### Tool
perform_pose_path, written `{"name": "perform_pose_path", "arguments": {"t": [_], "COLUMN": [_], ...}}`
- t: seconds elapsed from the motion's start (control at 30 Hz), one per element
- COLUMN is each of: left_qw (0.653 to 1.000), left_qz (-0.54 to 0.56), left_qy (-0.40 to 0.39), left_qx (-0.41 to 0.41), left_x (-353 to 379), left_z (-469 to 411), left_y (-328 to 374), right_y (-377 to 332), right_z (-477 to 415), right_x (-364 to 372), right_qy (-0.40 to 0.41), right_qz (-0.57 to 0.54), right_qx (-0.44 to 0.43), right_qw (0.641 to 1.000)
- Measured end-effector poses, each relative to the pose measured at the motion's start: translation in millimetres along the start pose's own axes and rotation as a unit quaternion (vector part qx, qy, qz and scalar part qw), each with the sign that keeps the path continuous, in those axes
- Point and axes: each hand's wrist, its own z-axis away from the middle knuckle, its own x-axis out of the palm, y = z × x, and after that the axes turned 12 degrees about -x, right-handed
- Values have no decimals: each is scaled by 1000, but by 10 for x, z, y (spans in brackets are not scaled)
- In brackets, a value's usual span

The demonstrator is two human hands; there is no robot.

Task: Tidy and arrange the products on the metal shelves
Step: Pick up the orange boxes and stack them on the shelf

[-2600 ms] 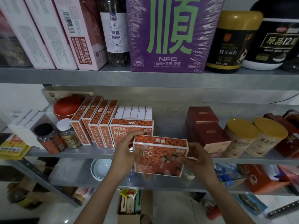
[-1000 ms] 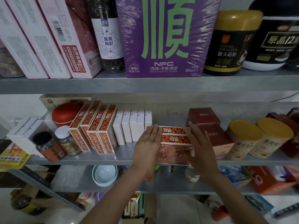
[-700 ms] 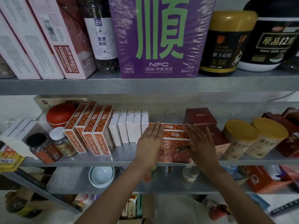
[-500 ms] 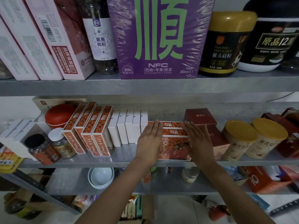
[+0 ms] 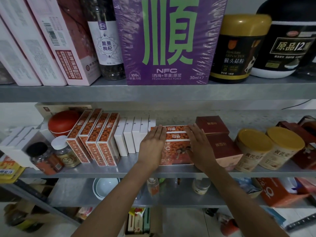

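Two orange NFC juice boxes (image 5: pixel 176 144) stand one behind the other on the middle metal shelf (image 5: pixel 153 171), fronts facing me. My left hand (image 5: pixel 153 146) lies flat with straight fingers against their left side, next to the white boxes (image 5: pixel 135 135). My right hand (image 5: pixel 200 146) presses flat on their right side, beside the dark red boxes (image 5: pixel 220 144). Several more orange boxes (image 5: pixel 95 139) stand in a slanted row further left.
The top shelf carries a purple NFC box (image 5: pixel 167 41), pink boxes (image 5: pixel 51 41), a bottle (image 5: pixel 106 47) and two dark tubs (image 5: pixel 239 48). Yellow-lidded tubs (image 5: pixel 270 149) stand at the right, small jars (image 5: pixel 56 156) and a red bowl (image 5: pixel 63 124) at the left. Bowls (image 5: pixel 106 187) sit below.
Earlier I held one orange box in front of the shelf; both boxes now stand on the shelf, slid back between white and red boxes. My hands went from gripping to flat pressing.
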Motion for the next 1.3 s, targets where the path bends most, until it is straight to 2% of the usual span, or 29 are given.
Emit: {"name": "perform_pose_path", "arguments": {"t": [0.13, 0.27, 0.37, 0.57, 0.7, 0.87, 1.07, 1.2, 1.3], "left_qw": [1000, 1000, 1000, 999, 999, 999, 999, 999, 995], "left_qz": [-2, 2, 2, 16, 30, 31, 34, 40, 93], "left_qy": [12, -1, 5, 18, -20, -34, 2, 1, 41], "left_qx": [7, 7, 13, 21, 0, 16, 4, 5, 13], "left_x": [37, 59, 52, 30, 1, -3, 120, 163, 156], "left_z": [15, 30, 31, 27, 61, 77, 99, 91, 119], "left_y": [17, 16, 4, -25, 28, 271, 409, 397, 430], "right_y": [22, 172, 219, 133, 286, 366, 321, 336, 390], "right_z": [152, 535, 689, 666, 738, 718, 800, 756, 720], "right_x": [-120, -186, -87, -85, -180, -170, -110, -115, -190], "right_qy": [28, 118, 88, 64, 39, -10, 34, 35, 62], "right_qz": [-21, 10, 61, 79, 84, 83, 97, 56, 10], "right_qx": [-12, 131, 191, 195, 185, 171, 173, 195, 205], "right_qw": [999, 984, 976, 976, 978, 982, 979, 978, 977]}}
